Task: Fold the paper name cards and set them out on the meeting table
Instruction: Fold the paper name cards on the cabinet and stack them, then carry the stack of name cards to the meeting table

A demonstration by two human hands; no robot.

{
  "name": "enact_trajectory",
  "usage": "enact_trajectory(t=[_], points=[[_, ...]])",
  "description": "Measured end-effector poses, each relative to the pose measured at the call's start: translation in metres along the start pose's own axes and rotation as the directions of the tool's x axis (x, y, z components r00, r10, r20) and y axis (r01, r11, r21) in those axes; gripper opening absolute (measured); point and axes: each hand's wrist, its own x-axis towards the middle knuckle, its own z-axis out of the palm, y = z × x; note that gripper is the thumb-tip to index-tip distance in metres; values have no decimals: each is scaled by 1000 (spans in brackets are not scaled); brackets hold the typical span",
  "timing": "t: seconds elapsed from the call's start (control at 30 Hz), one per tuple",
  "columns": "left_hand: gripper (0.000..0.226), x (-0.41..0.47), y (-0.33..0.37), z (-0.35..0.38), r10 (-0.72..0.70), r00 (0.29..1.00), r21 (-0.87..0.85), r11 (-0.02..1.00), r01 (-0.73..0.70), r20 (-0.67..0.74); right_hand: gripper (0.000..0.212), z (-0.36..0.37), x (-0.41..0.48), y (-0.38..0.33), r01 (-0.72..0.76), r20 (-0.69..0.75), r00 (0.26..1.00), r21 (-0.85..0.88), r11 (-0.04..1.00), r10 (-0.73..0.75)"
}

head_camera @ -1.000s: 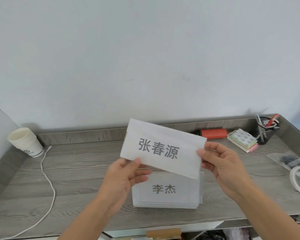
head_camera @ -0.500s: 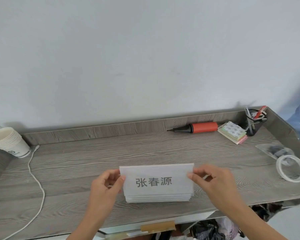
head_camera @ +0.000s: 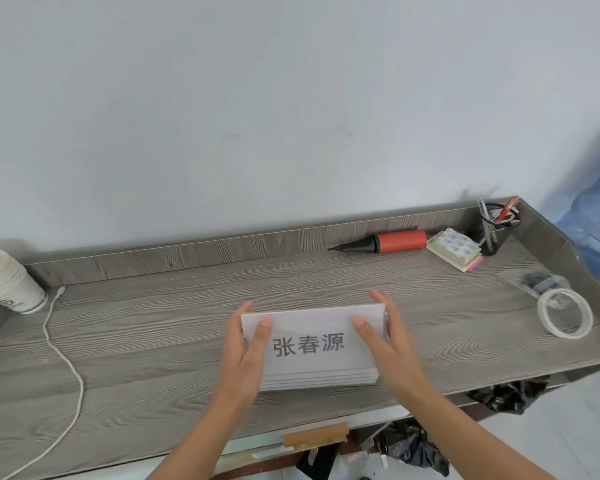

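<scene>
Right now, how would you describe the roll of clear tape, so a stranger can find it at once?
Look along the grey wooden desk to its right end. The roll of clear tape lies flat there, in front of the pen holder. It is the only see-through ring.

You're working in an office: a grey wood-grain bench [head_camera: 153, 341] against a plain white wall, with a mesh pen holder [head_camera: 496, 233] full of pens, sticky-note pads [head_camera: 454, 249], a tape roll [head_camera: 565, 313], stacked paper cups [head_camera: 6, 282] (water-cooler style) and printed name cards [head_camera: 312, 344] piled up front.
</scene>
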Motion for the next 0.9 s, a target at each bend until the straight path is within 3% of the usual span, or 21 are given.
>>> enact_trajectory(t=[0.23, 0.47, 0.73, 0.9], points=[[33, 6, -2, -7, 41, 997, -47, 998, -38, 65, 46, 0, -1, -6, -21, -34, 999, 76, 997, 24], [29, 4, 0, -2, 17, 996, -89, 996, -9, 92, 50, 16, -3, -9, -22, -142, 989, 123, 992, 40], [27, -9, 21, 6, 18, 998, -125, 992, -11, 56, 15, 13, -27, -25, -19, -255, 965, 188, 982, 67], [20, -50, 40, 37, -29, 983, -68, 997, 42, 182, 18, -34, -74, -24, -49, -350, 928, 231, 972, 130]])
